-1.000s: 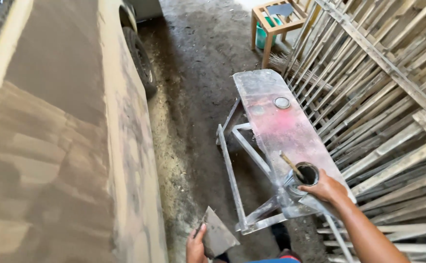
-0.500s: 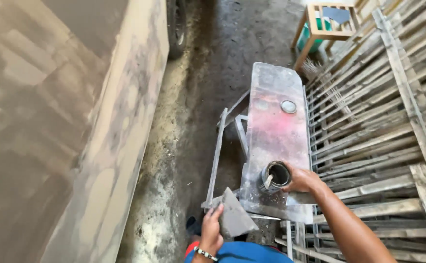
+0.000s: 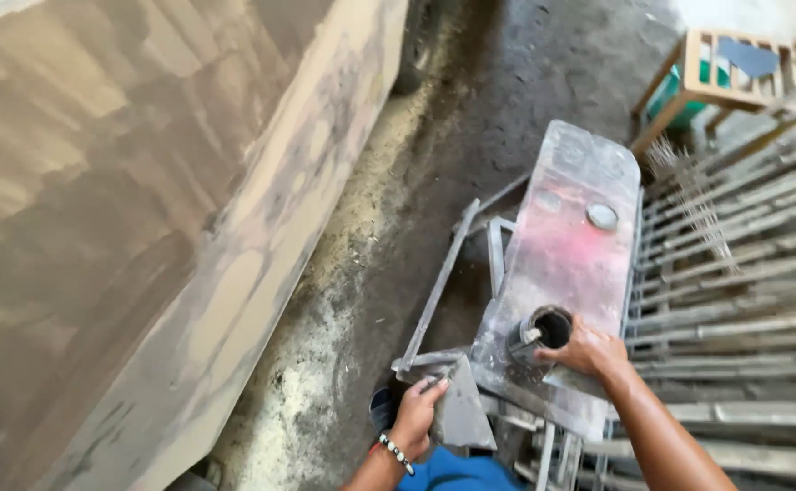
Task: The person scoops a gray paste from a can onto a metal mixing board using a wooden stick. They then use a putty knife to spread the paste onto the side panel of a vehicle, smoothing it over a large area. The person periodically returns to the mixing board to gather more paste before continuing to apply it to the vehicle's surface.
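So your right hand (image 3: 589, 350) is sitting on the near end of that long grey work table (image 3: 589, 173), the one with the pinkish-red stain across its middle. Fingers are curled loosely against the side of a small dark can (image 3: 544, 329), touching its rim more than wrapping it, so it's a light hold at best. There's a pale stick-like handle poking out of the can's left side. I can't tell what's in the can, it just looks dark inside.

Your left hand (image 3: 413, 420) is lower down, off the table's near-left corner, closed on a flat grey trowel-shaped blade (image 3: 462, 414). Fingers pinch its upper left edge and the wide part hangs down to the right. There's a beaded bracelet (image 3: 396, 452) on that wrist.

Further up the table lies a small round lid (image 3: 602, 215), well apart from the can. The table stands on a metal frame (image 3: 443, 282) over a dark, dusty concrete floor (image 3: 507, 82). To your left is a big body panel (image 3: 143, 209) covered in patchy grey-brown filler. To your right lie stacked wooden slats (image 3: 744, 264), and beyond the table's far end there's a small wooden stool (image 3: 716, 68) with something green under it.
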